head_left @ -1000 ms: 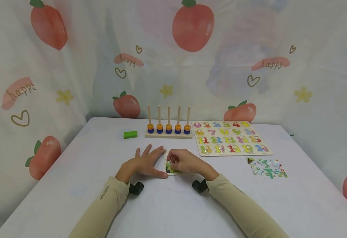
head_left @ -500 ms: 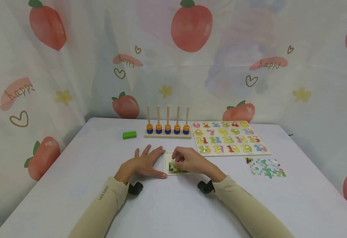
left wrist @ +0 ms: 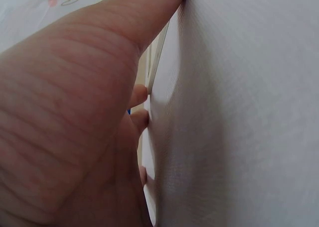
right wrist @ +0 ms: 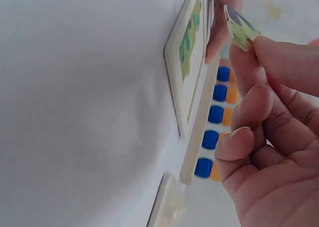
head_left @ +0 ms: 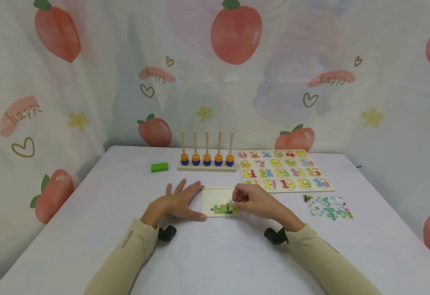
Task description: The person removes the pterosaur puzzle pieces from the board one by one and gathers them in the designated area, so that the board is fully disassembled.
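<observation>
My left hand (head_left: 179, 203) lies palm down with its fingers spread, fingertips and thumb right at the left edge of a shallow cream puzzle tray (head_left: 215, 196). Along the tray's lower part lie several green jigsaw pieces (right wrist: 189, 38). Thumb and index finger of my right hand (head_left: 257, 201) pinch a jigsaw piece (right wrist: 240, 28), green with a purple patch, held tilted above the tray's right side. The other fingers of that hand curl inward. In the left wrist view the thumb and palm hide most of the tray.
Behind the tray stands a wooden peg rack (head_left: 207, 168) with blue and orange beads. A green block (head_left: 159, 167) lies left of it, a number board (head_left: 285, 172) to its right. Several loose jigsaw pieces (head_left: 329, 208) lie at the right. A patterned curtain (head_left: 200, 61) hangs behind the table.
My right hand has moved right with the pinched jigsaw piece, from the tray's left part to its right side, uncovering the tray and the pieces in it. The left hand stays put.
</observation>
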